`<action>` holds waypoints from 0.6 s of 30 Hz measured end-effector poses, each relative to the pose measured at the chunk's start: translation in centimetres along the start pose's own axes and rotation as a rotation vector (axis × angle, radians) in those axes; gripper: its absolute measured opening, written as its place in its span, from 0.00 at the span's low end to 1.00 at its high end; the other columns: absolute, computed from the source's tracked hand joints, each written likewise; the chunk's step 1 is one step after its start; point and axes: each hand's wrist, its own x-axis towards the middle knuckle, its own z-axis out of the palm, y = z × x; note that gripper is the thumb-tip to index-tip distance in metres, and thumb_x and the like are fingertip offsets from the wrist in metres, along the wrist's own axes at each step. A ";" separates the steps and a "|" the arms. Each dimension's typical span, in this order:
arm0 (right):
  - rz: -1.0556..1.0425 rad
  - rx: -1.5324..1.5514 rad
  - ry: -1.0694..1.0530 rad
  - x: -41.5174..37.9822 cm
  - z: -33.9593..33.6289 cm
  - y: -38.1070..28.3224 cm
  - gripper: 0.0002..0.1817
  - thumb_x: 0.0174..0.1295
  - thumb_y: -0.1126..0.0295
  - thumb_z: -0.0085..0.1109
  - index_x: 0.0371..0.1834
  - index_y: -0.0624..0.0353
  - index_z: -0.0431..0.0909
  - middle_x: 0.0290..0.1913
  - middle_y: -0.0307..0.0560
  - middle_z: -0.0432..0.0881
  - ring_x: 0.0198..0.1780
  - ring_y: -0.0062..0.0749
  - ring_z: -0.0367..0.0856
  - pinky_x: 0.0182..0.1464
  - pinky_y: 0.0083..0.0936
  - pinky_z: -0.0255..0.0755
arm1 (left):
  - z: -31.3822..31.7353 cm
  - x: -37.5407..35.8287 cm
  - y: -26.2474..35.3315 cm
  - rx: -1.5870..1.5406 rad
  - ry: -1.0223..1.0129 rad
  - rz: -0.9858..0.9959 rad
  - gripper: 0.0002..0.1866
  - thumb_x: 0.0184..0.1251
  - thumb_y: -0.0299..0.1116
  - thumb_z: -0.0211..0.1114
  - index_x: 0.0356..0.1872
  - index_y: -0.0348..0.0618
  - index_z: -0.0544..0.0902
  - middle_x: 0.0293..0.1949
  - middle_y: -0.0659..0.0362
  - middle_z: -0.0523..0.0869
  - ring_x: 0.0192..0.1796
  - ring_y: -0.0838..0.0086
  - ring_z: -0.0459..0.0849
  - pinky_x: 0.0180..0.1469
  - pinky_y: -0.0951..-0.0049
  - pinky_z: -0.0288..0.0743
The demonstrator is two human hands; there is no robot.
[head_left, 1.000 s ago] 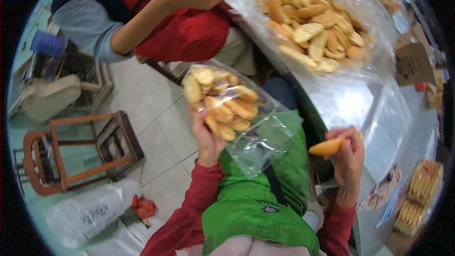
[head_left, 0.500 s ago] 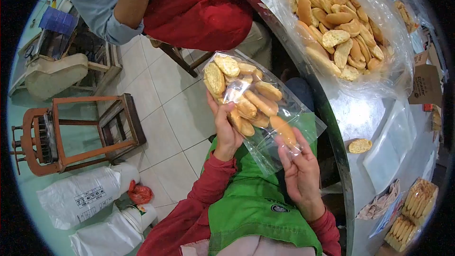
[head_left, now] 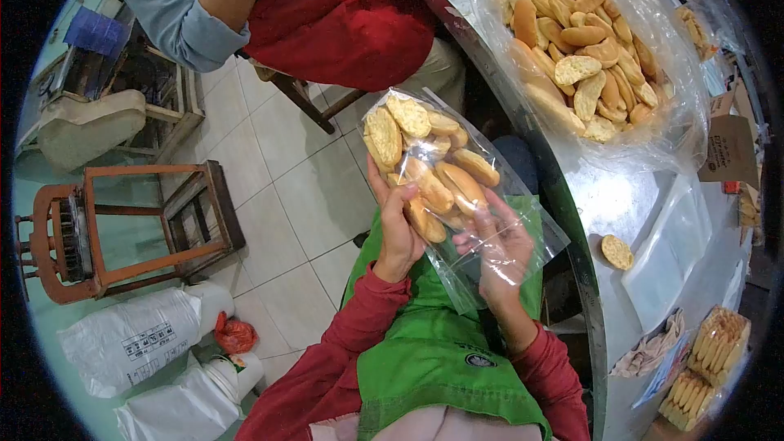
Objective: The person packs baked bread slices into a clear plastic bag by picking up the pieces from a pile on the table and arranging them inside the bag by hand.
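Observation:
My left hand [head_left: 400, 229] grips the side of a clear plastic bag [head_left: 527, 233] that holds several toasted bread pieces [head_left: 408, 114], some showing a pale cut face and others a brown crust. Behind the plastic at the bag's open lower end, my right hand [head_left: 505, 257] has its fingers against the lower end of an oblong bread piece [head_left: 461, 188]. Glare and folds in the plastic partly hide those fingertips. The bag hangs tilted above my green apron.
On the metal table [head_left: 612, 196], a large plastic sack [head_left: 686, 126] holds a heap of bread. Nearby lie one loose bread piece [head_left: 616, 252], flat clear bags [head_left: 670, 253], a cloth [head_left: 653, 347] and filled packs [head_left: 719, 343]. A person in red [head_left: 343, 24] sits opposite; a wooden frame stands left.
My right hand has moved up and left, deeper into the bag, bringing its bread piece against the others. The bag has shifted slightly right in my left hand.

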 end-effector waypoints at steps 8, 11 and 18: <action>-0.428 -0.818 -0.087 0.1 -1.5 -0.3 0.23 0.58 0.75 0.65 0.59 0.56 0.77 0.30 0.50 0.80 0.28 0.33 0.81 0.32 0.28 0.74 | 0.0 0.0 0.4 -0.022 0.021 -0.004 0.43 0.59 0.26 0.51 0.76 0.52 0.42 0.70 0.50 0.57 0.70 0.58 0.62 0.70 0.60 0.62; -0.605 -0.826 -0.099 0.7 -1.5 -0.2 0.21 0.57 0.76 0.65 0.56 0.57 0.79 0.31 0.53 0.80 0.29 0.37 0.80 0.33 0.30 0.74 | -0.1 0.0 0.3 -0.014 0.008 0.020 0.43 0.59 0.27 0.52 0.75 0.52 0.43 0.70 0.50 0.57 0.70 0.59 0.63 0.69 0.59 0.63; -0.602 -0.828 -0.048 1.3 -1.0 -0.1 0.11 0.61 0.76 0.62 0.47 0.62 0.82 0.34 0.51 0.83 0.25 0.29 0.80 0.27 0.24 0.73 | 0.0 -0.2 0.5 -0.010 0.047 -0.024 0.43 0.60 0.28 0.51 0.76 0.54 0.41 0.71 0.50 0.57 0.70 0.57 0.63 0.69 0.58 0.63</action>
